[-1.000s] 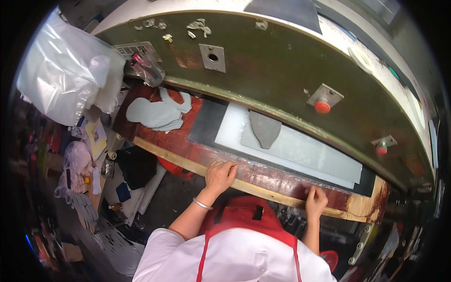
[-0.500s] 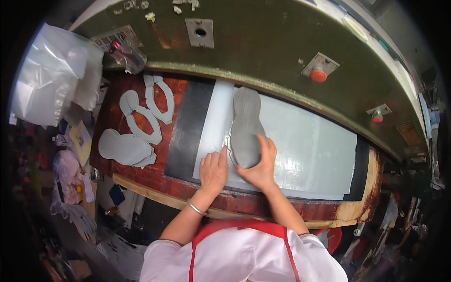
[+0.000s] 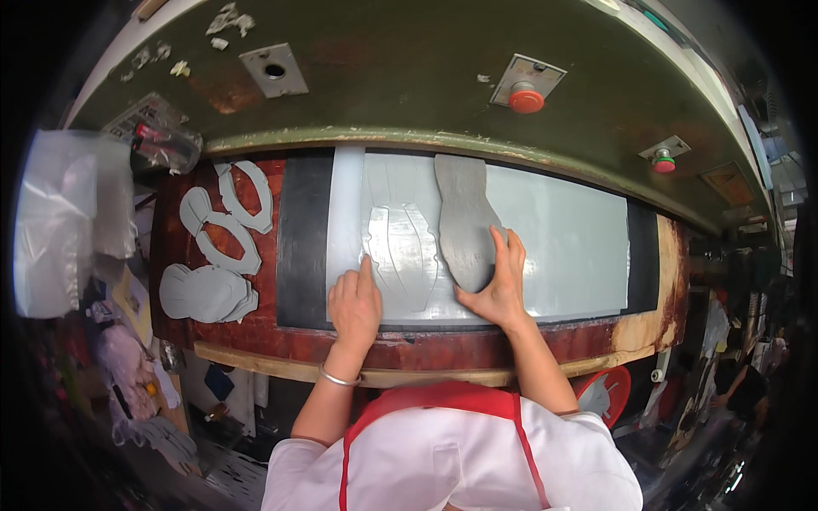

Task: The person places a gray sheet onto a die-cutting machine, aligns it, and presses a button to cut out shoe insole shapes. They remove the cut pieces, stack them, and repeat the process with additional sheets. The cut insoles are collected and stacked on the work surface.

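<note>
My right hand (image 3: 500, 285) grips the near end of a dark grey, sole-shaped cutting die (image 3: 467, 217), thumb on one side and fingers on the other. The die lies over a light grey sheet (image 3: 562, 247). To its left, a cut outline of a shoe upper piece (image 3: 402, 255) shows in the sheet, its middle shiny. My left hand (image 3: 354, 307) rests at the outline's near left edge, index finger stretched out against the sheet, the other fingers loosely bent. Nothing shows in that hand.
Grey cut pieces (image 3: 213, 291), some loop-shaped, lie on the red-brown board at left. A black mat (image 3: 304, 238) lies beneath the sheet. Beyond stands a green machine beam (image 3: 383, 94) with a red button (image 3: 526, 98). A red basin (image 3: 615, 396) sits below at right.
My right hand has shifted the die to the right, uncovering the cut outline in the sheet. My left hand has moved slightly left. The whole view has turned a little.
</note>
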`<state>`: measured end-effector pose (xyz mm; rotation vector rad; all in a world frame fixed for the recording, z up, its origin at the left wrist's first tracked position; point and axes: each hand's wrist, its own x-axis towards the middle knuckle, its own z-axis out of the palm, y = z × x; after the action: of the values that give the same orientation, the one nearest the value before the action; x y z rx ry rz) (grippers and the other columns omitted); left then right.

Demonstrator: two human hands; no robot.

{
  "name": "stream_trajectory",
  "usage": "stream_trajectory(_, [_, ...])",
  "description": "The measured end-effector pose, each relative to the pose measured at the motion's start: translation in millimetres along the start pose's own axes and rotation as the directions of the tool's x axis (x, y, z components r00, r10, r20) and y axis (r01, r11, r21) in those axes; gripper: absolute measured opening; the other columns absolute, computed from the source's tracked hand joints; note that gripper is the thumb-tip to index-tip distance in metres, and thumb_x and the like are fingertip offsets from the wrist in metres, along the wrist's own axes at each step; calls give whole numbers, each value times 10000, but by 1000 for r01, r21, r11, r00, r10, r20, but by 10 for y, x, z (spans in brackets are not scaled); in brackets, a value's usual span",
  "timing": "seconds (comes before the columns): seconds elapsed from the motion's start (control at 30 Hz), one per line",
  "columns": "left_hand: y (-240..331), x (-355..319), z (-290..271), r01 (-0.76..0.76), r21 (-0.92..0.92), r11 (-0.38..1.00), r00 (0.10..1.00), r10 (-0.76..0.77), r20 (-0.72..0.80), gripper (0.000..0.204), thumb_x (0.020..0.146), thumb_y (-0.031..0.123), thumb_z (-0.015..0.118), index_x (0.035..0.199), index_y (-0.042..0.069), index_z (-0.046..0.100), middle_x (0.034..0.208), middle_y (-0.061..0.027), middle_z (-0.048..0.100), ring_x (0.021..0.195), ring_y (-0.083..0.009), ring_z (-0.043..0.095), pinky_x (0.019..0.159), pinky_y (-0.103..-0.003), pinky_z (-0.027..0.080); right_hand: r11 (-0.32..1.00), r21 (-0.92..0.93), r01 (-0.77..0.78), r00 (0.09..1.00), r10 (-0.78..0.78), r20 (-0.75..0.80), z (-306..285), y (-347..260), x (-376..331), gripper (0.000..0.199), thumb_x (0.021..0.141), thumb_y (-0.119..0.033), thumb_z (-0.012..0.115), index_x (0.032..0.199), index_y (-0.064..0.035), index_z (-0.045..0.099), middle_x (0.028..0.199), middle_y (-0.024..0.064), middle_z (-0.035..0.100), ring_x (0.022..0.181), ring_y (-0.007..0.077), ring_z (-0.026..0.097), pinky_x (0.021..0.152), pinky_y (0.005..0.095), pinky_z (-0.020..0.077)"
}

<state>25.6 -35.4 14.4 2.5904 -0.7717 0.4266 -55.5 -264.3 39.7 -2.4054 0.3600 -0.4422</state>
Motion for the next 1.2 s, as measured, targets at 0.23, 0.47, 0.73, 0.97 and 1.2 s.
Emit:
stream_trajectory(0.23, [-121,593,84,51,-215,975,999,-53,-2,321,825,26,599,1145,4,603,777,-121,522,732,-300,527,689,-399,441,978,154,-143,945,181,-271,-510,411,840,991,737,-288,765,1464,20,165,1498,244,216,1388,359,226,1139,431,209])
stream_trajectory(0.47, [190,694,153,-19,-219,976,990,48,129,246,866,69,561,1102,11,598,831,-151,589,782,-334,550,725,-410,428,949,-136,-283,643,83,-761,-1631,1159,1742,903,939,-440,480,1427,130,-22,1483,356,51,1400,449,68,1144,489,70])
stream_trajectory(0.73, [62,1258,391,63,-265,962,991,-28,132,140,861,44,556,974,7,631,827,-172,625,778,-354,580,702,-424,472,969,-65,-240,660,113,-743,-1468,1275,1543,871,933,-325,529,1439,104,-34,1489,333,76,1409,422,94,1147,474,90])
stream_trajectory(0.97, [104,1128,374,51,-290,956,998,-41,40,67,820,118,615,835,86,672,648,-111,608,607,-315,589,583,-423,474,986,17,-169,932,165,-322,-777,720,369,583,864,-164,634,1347,44,380,1153,195,587,1054,316,567,1004,410,363])
stream_trajectory(1.2, [102,773,382,113,-305,946,994,-103,48,98,782,129,634,699,77,630,561,-95,541,567,-300,560,533,-423,438,995,-48,-92,985,84,-153,-713,858,-178,68,781,-75,665,830,-30,652,847,142,640,850,327,573,825,405,424])
